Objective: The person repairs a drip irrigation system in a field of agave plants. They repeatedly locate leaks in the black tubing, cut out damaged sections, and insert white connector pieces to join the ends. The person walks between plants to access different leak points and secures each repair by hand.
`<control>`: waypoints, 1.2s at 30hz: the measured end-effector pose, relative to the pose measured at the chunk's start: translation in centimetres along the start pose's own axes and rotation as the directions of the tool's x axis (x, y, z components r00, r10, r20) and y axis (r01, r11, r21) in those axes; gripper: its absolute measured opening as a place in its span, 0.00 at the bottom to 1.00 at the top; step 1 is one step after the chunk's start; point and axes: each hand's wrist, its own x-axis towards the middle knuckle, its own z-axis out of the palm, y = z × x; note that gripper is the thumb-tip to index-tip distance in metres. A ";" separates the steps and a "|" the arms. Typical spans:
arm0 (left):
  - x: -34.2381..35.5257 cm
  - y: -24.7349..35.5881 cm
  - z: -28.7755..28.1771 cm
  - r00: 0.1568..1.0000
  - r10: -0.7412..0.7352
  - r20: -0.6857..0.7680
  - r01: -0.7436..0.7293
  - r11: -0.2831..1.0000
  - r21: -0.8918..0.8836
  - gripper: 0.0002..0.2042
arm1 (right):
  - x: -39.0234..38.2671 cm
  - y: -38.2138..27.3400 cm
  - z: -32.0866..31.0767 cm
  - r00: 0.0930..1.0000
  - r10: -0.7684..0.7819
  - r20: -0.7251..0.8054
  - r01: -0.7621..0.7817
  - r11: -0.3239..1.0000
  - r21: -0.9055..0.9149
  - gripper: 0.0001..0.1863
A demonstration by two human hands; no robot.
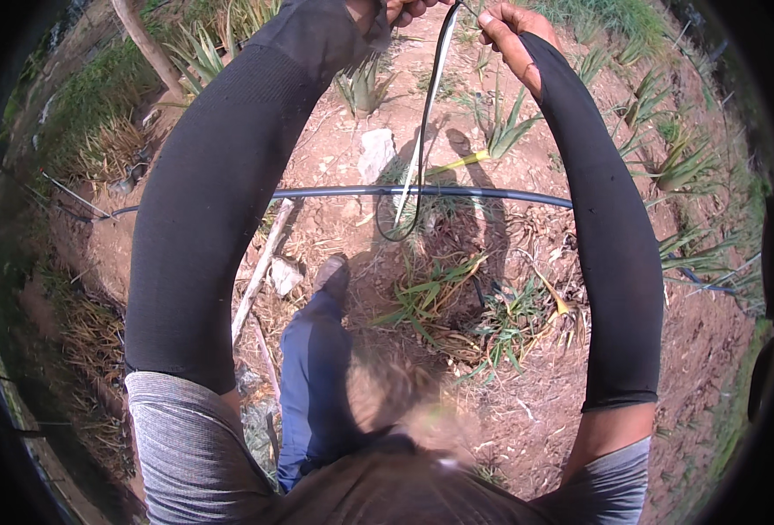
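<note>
Both my arms, in dark sleeves, reach to the upper edge of the head view. A long thin black and white strip [438,74] hangs between my hands and curls into a loop low down, in front of a dark hose. My left hand [396,12] is partly cut off by the upper edge, its fingers curled at the strip's top. My right hand [514,33] pinches thumb against fingers on the strip's thin dark upper end, just right of the left fingers. The exact grip of the left fingertips is cut off.
A dark hose [509,194] crosses the dry soil from side to side. Near it lie a pale rock [376,155], a yellow pointed leaf-like piece [459,164] and a wooden stick [262,258]. Spiky plants [511,131] stand around. My shoe [332,276] rests left of grass clumps [435,289].
</note>
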 end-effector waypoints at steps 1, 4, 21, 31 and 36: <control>-0.3 -0.1 -0.1 1.000 0.007 0.000 -0.007 1.000 0.019 0.09 | -0.6 -0.5 -0.2 0.999 -0.028 0.017 0.028 0.999 -0.016 0.42; 0.1 0.3 0.4 0.999 0.042 0.009 -0.042 0.998 0.039 0.09 | 2.6 3.0 0.0 0.995 0.072 0.068 -0.077 0.994 0.080 0.42; 2.2 0.9 2.1 0.966 -0.116 -0.233 0.036 0.946 -0.323 0.10 | 4.3 0.9 7.5 0.996 -0.009 -0.085 0.081 0.405 0.911 0.08; 2.0 -4.7 4.9 0.893 -0.427 -0.141 0.173 0.617 -0.768 0.08 | 1.7 1.1 2.1 0.788 -0.336 -0.516 0.494 0.845 0.205 0.09; 0.2 -0.3 5.7 0.900 -0.157 -0.406 -0.024 0.913 -0.407 0.20 | 2.2 -1.3 0.8 0.736 -0.542 -0.407 0.628 0.770 0.110 0.09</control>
